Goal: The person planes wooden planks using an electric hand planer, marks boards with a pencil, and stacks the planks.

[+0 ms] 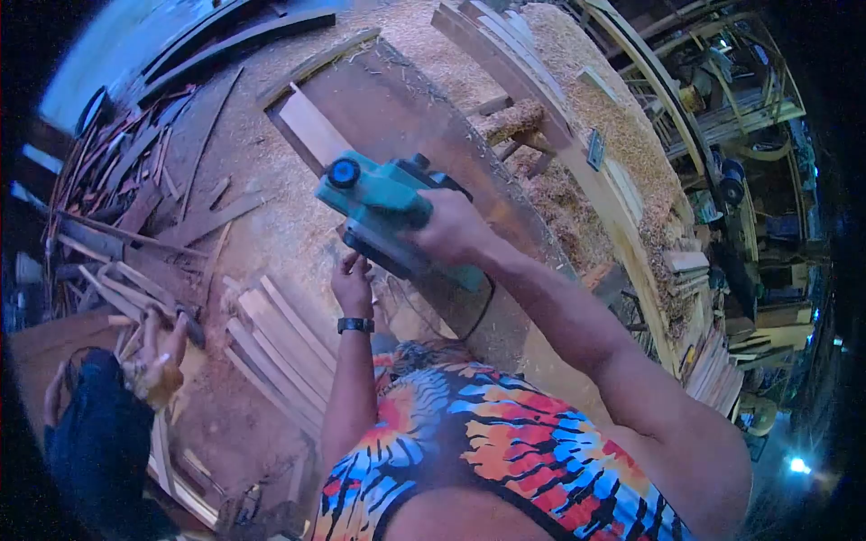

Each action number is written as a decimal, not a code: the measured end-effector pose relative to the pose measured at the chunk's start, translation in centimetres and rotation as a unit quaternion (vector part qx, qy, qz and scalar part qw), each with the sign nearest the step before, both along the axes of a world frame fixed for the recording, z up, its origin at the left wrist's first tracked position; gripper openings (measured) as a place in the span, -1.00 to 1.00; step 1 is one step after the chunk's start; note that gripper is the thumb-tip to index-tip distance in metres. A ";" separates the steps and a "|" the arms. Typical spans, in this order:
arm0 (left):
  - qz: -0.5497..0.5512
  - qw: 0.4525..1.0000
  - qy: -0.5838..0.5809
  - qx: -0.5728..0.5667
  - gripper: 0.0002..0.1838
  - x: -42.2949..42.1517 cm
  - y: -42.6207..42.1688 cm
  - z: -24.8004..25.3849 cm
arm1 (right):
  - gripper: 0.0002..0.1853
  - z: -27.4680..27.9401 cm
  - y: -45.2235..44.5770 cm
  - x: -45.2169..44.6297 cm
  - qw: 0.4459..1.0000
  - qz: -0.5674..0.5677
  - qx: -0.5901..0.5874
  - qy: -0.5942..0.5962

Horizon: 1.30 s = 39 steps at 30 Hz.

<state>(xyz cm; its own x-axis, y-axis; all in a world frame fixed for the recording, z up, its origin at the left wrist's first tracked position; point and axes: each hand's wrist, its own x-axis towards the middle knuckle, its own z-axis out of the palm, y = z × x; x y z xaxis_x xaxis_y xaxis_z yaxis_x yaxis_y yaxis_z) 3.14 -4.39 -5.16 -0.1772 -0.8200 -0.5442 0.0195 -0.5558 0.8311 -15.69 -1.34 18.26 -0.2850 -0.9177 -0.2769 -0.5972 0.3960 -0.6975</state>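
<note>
A teal electric hand planer (383,194) with a blue front knob lies over a pale wooden board (311,126) on the workbench. My right hand (451,225) is wrapped around the planer's rear handle. Beside the planer's lower left side is my left hand (352,281), its fingers curled upward near the bench edge and a dark watch on its wrist. What those fingers grip, if anything, is hidden. A dark cord (483,311) loops below the planer. The board's far end shows beyond the tool; its near part is covered.
The brown workbench (397,90) has a raised strip at its far end. Wood strips (280,329) lie on the floor at left, near another person (99,442). Long beams (532,81) and heaps of shavings (622,126) stand to the right. Scrap wood (135,171) is piled at far left.
</note>
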 end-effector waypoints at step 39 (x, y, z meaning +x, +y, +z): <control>-0.073 0.934 -0.238 -0.257 -0.51 -3.6 -11.0 6.3 | -0.47 0.7 4.6 -1.0 0.985 -0.072 -0.133 -0.077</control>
<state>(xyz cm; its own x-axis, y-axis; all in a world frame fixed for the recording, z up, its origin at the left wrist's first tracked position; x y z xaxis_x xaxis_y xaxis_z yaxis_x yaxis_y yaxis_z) -0.47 -15.39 1.11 -0.1454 -0.9807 -0.1306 -0.4648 -0.0488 0.8841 -16.72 3.31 19.01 -0.3916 -0.9164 -0.0826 -0.4267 0.2604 -0.8661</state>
